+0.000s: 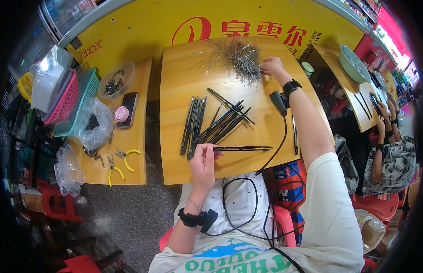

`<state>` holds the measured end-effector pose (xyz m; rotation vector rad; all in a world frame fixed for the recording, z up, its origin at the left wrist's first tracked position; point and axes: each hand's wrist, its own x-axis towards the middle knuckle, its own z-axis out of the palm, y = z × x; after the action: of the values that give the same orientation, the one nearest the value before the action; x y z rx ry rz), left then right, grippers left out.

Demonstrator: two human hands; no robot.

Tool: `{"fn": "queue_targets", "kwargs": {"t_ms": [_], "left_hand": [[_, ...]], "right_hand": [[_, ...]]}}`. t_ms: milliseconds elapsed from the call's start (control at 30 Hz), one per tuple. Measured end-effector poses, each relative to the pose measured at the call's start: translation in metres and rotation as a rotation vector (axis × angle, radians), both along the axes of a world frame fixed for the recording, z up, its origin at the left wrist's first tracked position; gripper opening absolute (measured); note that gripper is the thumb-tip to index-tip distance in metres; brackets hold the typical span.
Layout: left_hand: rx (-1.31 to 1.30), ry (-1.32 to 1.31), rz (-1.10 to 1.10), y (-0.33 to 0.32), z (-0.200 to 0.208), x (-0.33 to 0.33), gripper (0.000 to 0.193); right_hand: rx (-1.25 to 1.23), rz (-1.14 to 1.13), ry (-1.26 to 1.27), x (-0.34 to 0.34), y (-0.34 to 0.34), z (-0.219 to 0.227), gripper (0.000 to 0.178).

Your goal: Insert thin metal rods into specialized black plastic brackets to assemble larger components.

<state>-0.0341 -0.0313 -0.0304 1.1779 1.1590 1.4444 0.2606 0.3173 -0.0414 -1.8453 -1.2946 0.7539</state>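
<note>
Close to the table's front edge, my left hand [203, 164] has its fingers closed on a slim black rod [243, 149], which points to the right. Stretched to the far side, my right hand [272, 67] touches the right edge of a tangled heap of thin silvery metal wires [241, 59]. Its fingertips are pinched together there; what they grip is too small to make out. Between the hands lies a loose pile of similar black rods [226, 122], some crossing. A neater row of black rods [193, 123] sits left of it.
Another black rod [295, 135] lies near the table's [179, 68] right edge. A side table at left bears yellow-handled pliers [115, 170], a phone [128, 109], plastic bags and stacked baskets [61, 98]. A black cable [284, 136] runs from my right wrist. People sit at right.
</note>
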Motion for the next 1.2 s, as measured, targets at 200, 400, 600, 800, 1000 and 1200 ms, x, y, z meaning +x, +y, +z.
{"fn": "queue_targets", "kwargs": {"t_ms": [200, 400, 600, 800, 1000, 1200], "left_hand": [[-0.003, 0.011, -0.005, 0.000, -0.001, -0.001, 0.020], [-0.019, 0.008, 0.018, -0.003, 0.002, -0.004, 0.023], [-0.001, -0.018, -0.006, 0.000, 0.000, 0.000, 0.019], [-0.003, -0.020, -0.005, 0.000, 0.001, 0.001, 0.019], [-0.001, -0.021, 0.004, -0.001, 0.001, 0.000, 0.019], [-0.001, -0.024, 0.014, -0.001, -0.002, -0.001, 0.019]], "right_hand": [[-0.143, 0.026, -0.049, -0.007, -0.012, 0.015, 0.020], [0.605, 0.550, -0.716, -0.057, -0.064, 0.064, 0.018], [0.465, 1.042, -1.244, -0.086, -0.121, 0.065, 0.029], [0.649, 1.108, -1.248, -0.084, -0.125, 0.056, 0.023], [0.764, 1.090, -1.273, -0.086, -0.121, 0.050, 0.013], [0.851, 1.010, -1.216, -0.107, -0.139, 0.047, 0.009]]}}
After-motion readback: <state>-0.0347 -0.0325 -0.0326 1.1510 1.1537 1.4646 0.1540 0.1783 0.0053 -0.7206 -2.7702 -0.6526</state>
